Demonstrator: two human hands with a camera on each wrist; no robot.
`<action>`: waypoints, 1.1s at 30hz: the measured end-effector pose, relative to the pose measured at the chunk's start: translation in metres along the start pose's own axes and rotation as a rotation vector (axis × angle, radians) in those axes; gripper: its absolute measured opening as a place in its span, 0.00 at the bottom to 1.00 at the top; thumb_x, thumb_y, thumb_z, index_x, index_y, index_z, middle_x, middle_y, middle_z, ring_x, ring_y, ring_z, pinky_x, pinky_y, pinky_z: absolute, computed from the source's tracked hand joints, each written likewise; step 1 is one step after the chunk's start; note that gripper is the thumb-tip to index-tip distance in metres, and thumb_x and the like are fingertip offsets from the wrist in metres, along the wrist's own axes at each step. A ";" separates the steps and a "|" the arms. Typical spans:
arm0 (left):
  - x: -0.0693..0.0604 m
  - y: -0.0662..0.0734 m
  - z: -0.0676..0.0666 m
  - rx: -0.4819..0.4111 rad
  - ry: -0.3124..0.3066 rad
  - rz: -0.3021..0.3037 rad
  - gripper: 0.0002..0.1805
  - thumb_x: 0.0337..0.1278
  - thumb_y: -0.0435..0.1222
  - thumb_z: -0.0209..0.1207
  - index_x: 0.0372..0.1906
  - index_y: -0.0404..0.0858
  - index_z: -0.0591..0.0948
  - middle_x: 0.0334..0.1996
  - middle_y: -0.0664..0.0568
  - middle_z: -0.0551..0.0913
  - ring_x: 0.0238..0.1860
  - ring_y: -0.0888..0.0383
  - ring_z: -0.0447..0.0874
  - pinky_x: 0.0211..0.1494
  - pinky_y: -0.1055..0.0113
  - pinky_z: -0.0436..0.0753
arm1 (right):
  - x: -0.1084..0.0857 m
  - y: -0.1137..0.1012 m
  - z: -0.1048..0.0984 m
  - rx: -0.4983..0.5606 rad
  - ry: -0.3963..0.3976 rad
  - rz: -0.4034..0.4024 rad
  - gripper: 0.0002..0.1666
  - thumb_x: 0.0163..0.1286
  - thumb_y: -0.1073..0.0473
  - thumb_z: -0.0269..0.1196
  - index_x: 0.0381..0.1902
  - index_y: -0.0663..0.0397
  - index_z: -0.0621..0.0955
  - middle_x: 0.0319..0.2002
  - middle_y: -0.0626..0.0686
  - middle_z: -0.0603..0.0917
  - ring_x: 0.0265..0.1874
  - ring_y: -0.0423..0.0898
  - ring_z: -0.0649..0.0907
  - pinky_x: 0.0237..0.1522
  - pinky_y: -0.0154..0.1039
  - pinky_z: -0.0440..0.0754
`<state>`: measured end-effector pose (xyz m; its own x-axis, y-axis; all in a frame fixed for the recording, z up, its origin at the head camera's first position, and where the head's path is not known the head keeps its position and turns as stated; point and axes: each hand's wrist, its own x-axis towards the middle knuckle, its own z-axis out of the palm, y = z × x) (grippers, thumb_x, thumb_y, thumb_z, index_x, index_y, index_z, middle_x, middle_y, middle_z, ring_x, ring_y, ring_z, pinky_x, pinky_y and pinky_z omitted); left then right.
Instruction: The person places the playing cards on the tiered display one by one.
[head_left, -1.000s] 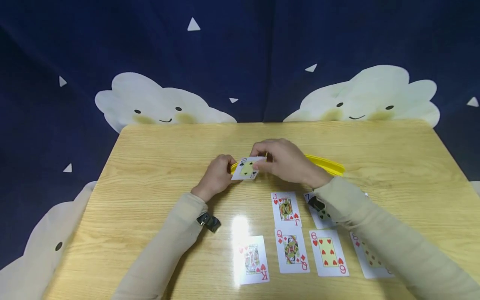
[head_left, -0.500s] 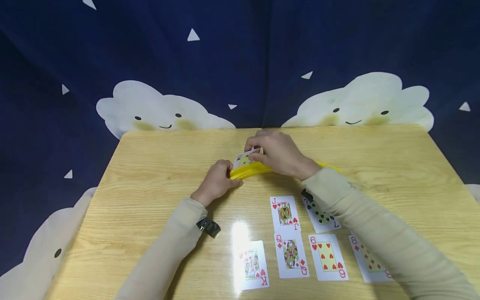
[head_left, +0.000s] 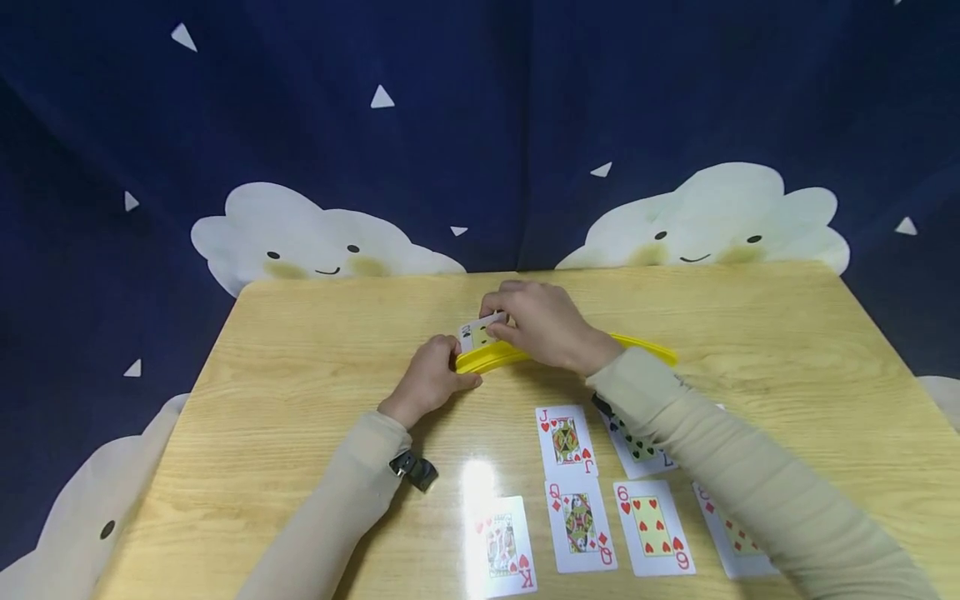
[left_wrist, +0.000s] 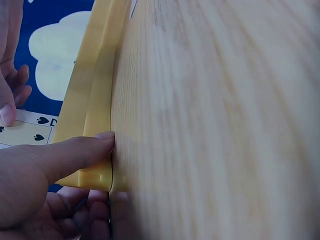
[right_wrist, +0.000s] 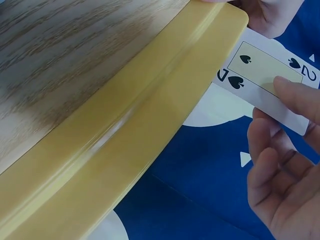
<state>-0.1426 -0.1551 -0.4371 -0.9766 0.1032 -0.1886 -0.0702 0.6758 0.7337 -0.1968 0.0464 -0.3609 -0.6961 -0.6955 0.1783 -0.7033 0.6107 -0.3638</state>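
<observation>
My left hand (head_left: 429,375) grips the left end of a long, curved yellow playing card holder (head_left: 491,358), its thumb (left_wrist: 75,155) lying across the front in the left wrist view. Between thumb and fingers, my right hand (head_left: 543,325) pinches a spade playing card (right_wrist: 260,75), whose corner appears to read 2. The card leans upright at the holder's left end, its lower edge hidden behind the yellow wall (right_wrist: 150,105). From the head view, my right hand and sleeve cover the holder's middle.
Face-up cards lie in front: a jack of hearts (head_left: 565,442), queen of diamonds (head_left: 579,525), king of hearts (head_left: 508,546), six of hearts (head_left: 654,529), black seven (head_left: 637,446) and eight of diamonds (head_left: 735,537). My right sleeve (head_left: 720,450) partly hides the last two. A blue cloud-patterned curtain (head_left: 450,125) hangs behind the table.
The spade card has gone from lying tilted over the holder's left end to standing behind its front wall. My right hand has moved slightly left; the head view has tilted up.
</observation>
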 end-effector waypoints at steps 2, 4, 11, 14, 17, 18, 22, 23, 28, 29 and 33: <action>-0.001 -0.001 0.001 -0.008 -0.001 0.000 0.20 0.63 0.32 0.78 0.48 0.28 0.79 0.42 0.44 0.76 0.43 0.50 0.75 0.47 0.60 0.75 | -0.001 0.000 0.002 -0.002 -0.002 0.007 0.08 0.72 0.59 0.76 0.47 0.51 0.90 0.42 0.51 0.88 0.36 0.49 0.84 0.42 0.50 0.83; -0.002 -0.002 0.002 -0.012 -0.002 -0.001 0.20 0.62 0.32 0.78 0.48 0.28 0.79 0.42 0.44 0.76 0.43 0.50 0.75 0.47 0.60 0.75 | -0.003 0.001 0.004 -0.001 -0.004 0.016 0.10 0.72 0.58 0.77 0.48 0.51 0.90 0.44 0.52 0.88 0.37 0.49 0.85 0.43 0.50 0.83; -0.003 -0.003 0.004 -0.006 -0.008 0.002 0.20 0.61 0.32 0.78 0.48 0.28 0.79 0.41 0.44 0.76 0.42 0.50 0.75 0.46 0.61 0.75 | -0.013 -0.005 -0.002 -0.002 0.103 0.097 0.27 0.69 0.50 0.80 0.61 0.52 0.87 0.51 0.54 0.87 0.46 0.53 0.85 0.45 0.53 0.85; -0.001 -0.003 0.003 -0.006 -0.004 0.012 0.20 0.61 0.31 0.78 0.48 0.28 0.80 0.41 0.44 0.76 0.41 0.50 0.74 0.45 0.61 0.75 | -0.020 -0.011 -0.010 -0.005 0.233 0.110 0.32 0.66 0.46 0.82 0.62 0.53 0.86 0.50 0.54 0.85 0.47 0.54 0.83 0.42 0.52 0.84; -0.001 -0.003 0.002 -0.008 0.001 0.014 0.20 0.61 0.31 0.78 0.48 0.28 0.79 0.41 0.45 0.76 0.41 0.51 0.74 0.45 0.62 0.75 | -0.028 -0.021 -0.016 -0.004 0.302 0.070 0.31 0.65 0.46 0.82 0.60 0.54 0.86 0.48 0.54 0.84 0.46 0.53 0.83 0.37 0.51 0.84; -0.001 -0.004 0.002 -0.006 0.004 0.016 0.19 0.61 0.31 0.78 0.47 0.28 0.79 0.41 0.45 0.76 0.41 0.51 0.74 0.45 0.62 0.75 | -0.031 -0.025 -0.017 -0.014 0.302 0.047 0.30 0.64 0.47 0.83 0.58 0.54 0.86 0.46 0.54 0.84 0.45 0.52 0.83 0.35 0.50 0.84; -0.001 -0.003 0.001 0.018 0.011 0.028 0.19 0.60 0.31 0.79 0.43 0.29 0.78 0.39 0.45 0.76 0.40 0.51 0.74 0.43 0.62 0.75 | -0.051 -0.043 -0.012 -0.066 0.195 -0.046 0.27 0.61 0.47 0.84 0.52 0.54 0.88 0.41 0.52 0.86 0.38 0.49 0.85 0.29 0.45 0.83; -0.001 -0.003 0.001 0.021 0.010 0.030 0.19 0.59 0.31 0.79 0.43 0.29 0.78 0.39 0.45 0.76 0.40 0.51 0.74 0.43 0.62 0.75 | -0.057 -0.047 -0.009 -0.082 0.149 -0.061 0.26 0.61 0.47 0.85 0.50 0.53 0.88 0.39 0.51 0.85 0.36 0.48 0.84 0.28 0.43 0.82; 0.001 -0.001 0.001 0.029 0.009 0.020 0.20 0.61 0.32 0.79 0.45 0.29 0.78 0.40 0.45 0.76 0.41 0.51 0.74 0.44 0.62 0.74 | -0.088 -0.067 0.016 -0.199 -0.110 -0.138 0.28 0.60 0.38 0.83 0.45 0.51 0.86 0.34 0.47 0.82 0.29 0.45 0.81 0.22 0.38 0.75; 0.000 0.000 0.001 0.028 0.009 0.014 0.20 0.61 0.32 0.79 0.46 0.29 0.79 0.41 0.45 0.76 0.41 0.51 0.74 0.44 0.62 0.74 | -0.093 -0.071 0.021 -0.227 -0.155 -0.155 0.30 0.59 0.36 0.82 0.45 0.51 0.85 0.34 0.47 0.81 0.29 0.44 0.80 0.21 0.37 0.74; -0.001 0.001 0.001 0.029 0.009 0.008 0.21 0.62 0.33 0.78 0.50 0.28 0.80 0.42 0.44 0.77 0.42 0.51 0.75 0.45 0.61 0.75 | -0.110 -0.085 0.038 -0.353 -0.292 -0.221 0.41 0.53 0.24 0.79 0.45 0.50 0.82 0.34 0.47 0.80 0.29 0.45 0.79 0.19 0.37 0.73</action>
<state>-0.1418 -0.1540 -0.4366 -0.9789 0.1021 -0.1772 -0.0570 0.6961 0.7157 -0.0553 0.0569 -0.3842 -0.4914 -0.8685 -0.0655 -0.8701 0.4928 -0.0062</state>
